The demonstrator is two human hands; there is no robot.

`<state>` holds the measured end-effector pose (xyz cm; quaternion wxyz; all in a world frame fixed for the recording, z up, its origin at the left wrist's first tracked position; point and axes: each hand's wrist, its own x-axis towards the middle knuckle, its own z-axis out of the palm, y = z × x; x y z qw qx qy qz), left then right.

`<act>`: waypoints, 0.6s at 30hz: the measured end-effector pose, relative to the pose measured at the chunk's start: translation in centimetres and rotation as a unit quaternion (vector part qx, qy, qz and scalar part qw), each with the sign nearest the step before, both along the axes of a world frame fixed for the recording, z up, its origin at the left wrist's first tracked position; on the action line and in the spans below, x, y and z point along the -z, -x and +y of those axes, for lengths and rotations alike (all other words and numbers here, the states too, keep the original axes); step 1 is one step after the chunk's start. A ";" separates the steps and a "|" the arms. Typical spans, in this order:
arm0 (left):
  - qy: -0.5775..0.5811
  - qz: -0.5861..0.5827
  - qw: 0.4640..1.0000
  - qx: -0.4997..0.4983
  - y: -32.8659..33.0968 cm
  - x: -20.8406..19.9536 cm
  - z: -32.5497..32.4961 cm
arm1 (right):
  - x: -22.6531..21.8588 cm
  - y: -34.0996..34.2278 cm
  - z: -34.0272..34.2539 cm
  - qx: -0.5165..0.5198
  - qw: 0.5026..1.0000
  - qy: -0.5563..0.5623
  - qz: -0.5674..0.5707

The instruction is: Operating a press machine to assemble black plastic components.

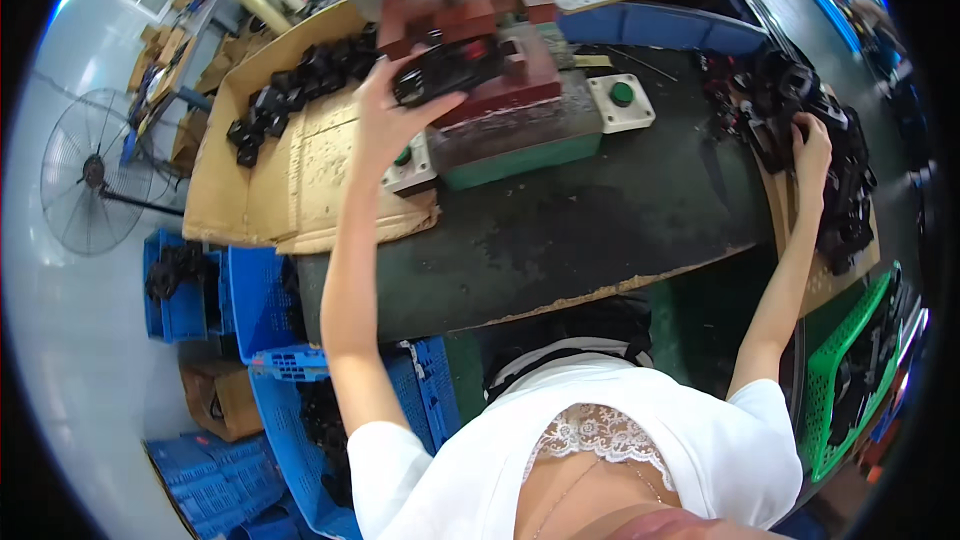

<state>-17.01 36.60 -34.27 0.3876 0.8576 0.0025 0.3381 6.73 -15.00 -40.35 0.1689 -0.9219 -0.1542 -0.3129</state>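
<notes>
My left hand (385,115) grips a black plastic part (450,72) with a round opening at its left end and a small red spot toward its right. The part is held in front of a dark red press fixture (525,90) on a green base (520,162); whether it touches the fixture I cannot tell. At the far right, my right hand (812,155) has its fingers bent closed on a black plastic part (775,140) at the edge of a heap. That heap of black parts (850,180) lies on a cardboard sheet (825,285), and the fingertips are partly lost among the dark pieces.
White boxes with green buttons flank the fixture, the right button box (622,102) showing fully. A cardboard tray (325,170) at left holds several black pieces (270,110). Blue crates (270,400) stand below left, a green basket (825,380) at lower right, a fan (95,172) far left.
</notes>
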 end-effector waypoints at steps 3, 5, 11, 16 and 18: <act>0.009 0.003 0.991 -0.132 8.3 1.6 2.7 | -0.1 -0.6 1.3 0.014 0.997 -0.072 0.003; 0.005 0.010 0.980 -0.199 13.7 2.1 4.1 | -1.3 -0.6 0.7 0.007 0.992 -0.125 0.004; 0.001 0.077 0.863 -0.499 28.6 6.5 8.6 | -4.1 -1.0 1.5 -0.033 0.987 -0.132 -0.083; 0.069 0.058 0.828 -0.554 31.7 12.4 11.2 | -5.9 -1.3 3.5 -0.056 0.979 -0.167 -0.103; 0.066 0.016 0.837 -0.543 30.7 12.5 10.6 | -6.6 -1.6 4.0 -0.072 0.977 -0.172 -0.103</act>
